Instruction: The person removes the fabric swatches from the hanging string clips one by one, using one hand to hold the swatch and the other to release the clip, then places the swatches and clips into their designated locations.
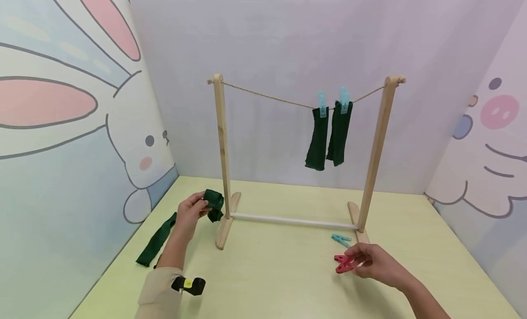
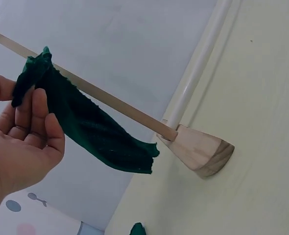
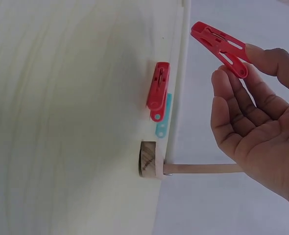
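Note:
My left hand [image 1: 191, 213] pinches a dark green strip of cloth [image 2: 93, 125] near the left post. In the left wrist view the strip droops from between thumb and fingers. On the right, my right hand [image 3: 262, 103] holds a red clothespin [image 3: 220, 44] by its handle ends, between thumb and fingertips, above the table. A second red clothespin [image 3: 159, 88] lies on the table, with a light blue clothespin [image 1: 341, 239] beside it. Two green strips, a left one [image 1: 318, 140] and a right one [image 1: 340, 133], hang from the rope [image 1: 267, 97], each clipped with a light blue clothespin.
The wooden drying frame stands on the pale table [image 1: 271, 278], with a left post [image 1: 223, 145], a right post [image 1: 375, 159] and a white bottom bar [image 1: 292, 222]. Another green strip [image 1: 156, 241] lies at the table's left edge. Printed panels flank the table.

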### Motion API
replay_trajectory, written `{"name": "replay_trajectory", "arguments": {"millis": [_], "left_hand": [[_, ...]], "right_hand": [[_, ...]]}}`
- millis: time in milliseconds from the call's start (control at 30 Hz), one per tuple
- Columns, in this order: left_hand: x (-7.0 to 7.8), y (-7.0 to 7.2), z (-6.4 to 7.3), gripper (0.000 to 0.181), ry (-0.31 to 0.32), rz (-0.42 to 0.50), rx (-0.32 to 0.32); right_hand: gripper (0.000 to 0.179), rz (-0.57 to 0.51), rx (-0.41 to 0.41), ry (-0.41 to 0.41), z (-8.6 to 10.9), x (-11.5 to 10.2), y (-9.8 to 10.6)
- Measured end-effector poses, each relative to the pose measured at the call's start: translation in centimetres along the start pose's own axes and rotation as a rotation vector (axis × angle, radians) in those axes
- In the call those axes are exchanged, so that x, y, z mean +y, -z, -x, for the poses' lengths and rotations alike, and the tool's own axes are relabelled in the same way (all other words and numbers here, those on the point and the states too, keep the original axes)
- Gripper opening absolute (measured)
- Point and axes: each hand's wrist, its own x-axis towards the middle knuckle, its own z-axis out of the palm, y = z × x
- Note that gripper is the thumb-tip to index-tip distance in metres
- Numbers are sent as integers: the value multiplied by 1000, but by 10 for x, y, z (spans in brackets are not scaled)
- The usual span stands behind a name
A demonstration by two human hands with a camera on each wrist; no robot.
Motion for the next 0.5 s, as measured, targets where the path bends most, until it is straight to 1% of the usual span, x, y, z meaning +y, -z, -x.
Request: {"name": "replay_trajectory", "arguments": {"millis": [133, 233, 300, 367, 500], "left_hand": [[-13, 2, -7, 24, 23, 91, 5], [-21, 4, -6, 25, 64, 135, 7], [-26, 6, -3, 29, 91, 137, 25], [-30, 9, 2, 33, 111, 115, 43], [-33, 16, 9, 39, 130, 69, 73]], "right_hand": [[27, -10, -14, 18, 0, 4, -3], [28, 1, -19, -3, 0, 5, -3], [28, 10, -20, -23, 0, 5, -4], [28, 13, -19, -34, 0, 5, -3], [27, 0, -21, -33, 1, 5, -3]]}}
